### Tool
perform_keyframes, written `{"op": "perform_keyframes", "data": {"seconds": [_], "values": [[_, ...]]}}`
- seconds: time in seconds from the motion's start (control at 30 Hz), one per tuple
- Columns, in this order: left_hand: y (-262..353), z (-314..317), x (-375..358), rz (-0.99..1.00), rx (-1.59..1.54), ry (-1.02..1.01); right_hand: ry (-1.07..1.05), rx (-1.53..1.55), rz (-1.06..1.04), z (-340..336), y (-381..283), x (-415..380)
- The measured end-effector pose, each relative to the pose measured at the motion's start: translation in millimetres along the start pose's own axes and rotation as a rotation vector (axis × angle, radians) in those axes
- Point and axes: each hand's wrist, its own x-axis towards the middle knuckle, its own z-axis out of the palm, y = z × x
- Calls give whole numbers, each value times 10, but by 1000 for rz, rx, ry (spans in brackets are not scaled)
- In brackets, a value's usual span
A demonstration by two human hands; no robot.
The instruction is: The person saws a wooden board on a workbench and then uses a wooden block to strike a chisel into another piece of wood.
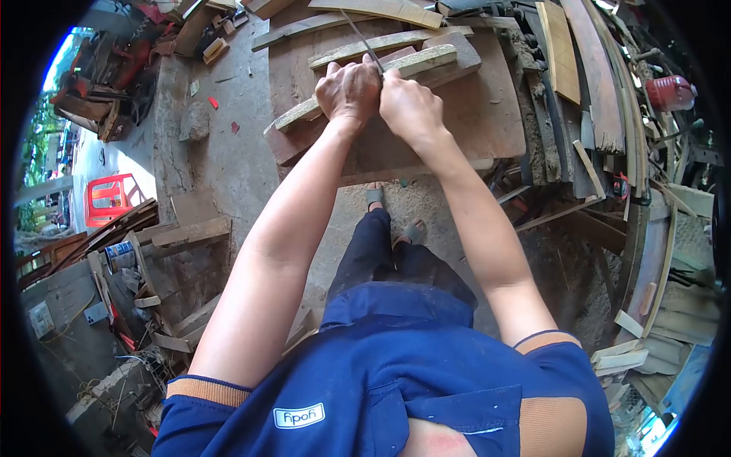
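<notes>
A pale, rough-edged wooden strip (426,59) lies slantwise across thicker wood pieces on a brown board. My left hand (349,90) is closed over the middle of this strip, its fingertips hidden from above. Right beside it, my right hand (411,107) is closed around the near end of a long, thin, dark blade (358,32), seen almost edge-on; its handle is hidden in my fist. The blade points away from me and crosses over the strip between my two hands. Just beyond lies a second pale strip (343,55).
The brown board (472,122) spreads under the wood. Planks (560,53) stack along the right, near a red plastic container (670,93). To the left are a red plastic chair (113,199), scrap wood (190,231) and a stone (195,122) on the concrete floor.
</notes>
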Motion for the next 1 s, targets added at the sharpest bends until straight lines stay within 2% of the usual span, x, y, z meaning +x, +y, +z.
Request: {"op": "perform_keyframes", "data": {"seconds": [0.03,0.17,0.23,0.3,0.37,0.5,0.57,0.77,0.83,0.9,1.0], "values": [[8,-32,-12,-21,19,-45,1,2,1,28,37,-37],[-23,4,-13,-39,-24,-6,17,-11,-14,-85,142,-565],[-48,31,-23,-50,-20,26,-47,-31,25,-78,164,-679],[-52,92,1,-22,2,27,84,-69,-59,11,126,-438],[-17,65,3,-11,-3,43,71,-36,-34,29,50,-127],[-38,70,12,3,21,50,95,-23,-51,-55,93,-441],[-26,55,-7,-43,-3,25,-77,-96,25,-185,102,-752],[-1,25,-15,-26,5,2,76,-13,-51,57,66,-98],[-9,31,-14,-35,7,25,81,-15,-40,51,95,-261],[-2,42,7,-42,-2,61,-79,-24,37,-124,170,-727],[-58,92,-34,-28,11,71,3,-39,-32,-132,113,-544]]}}
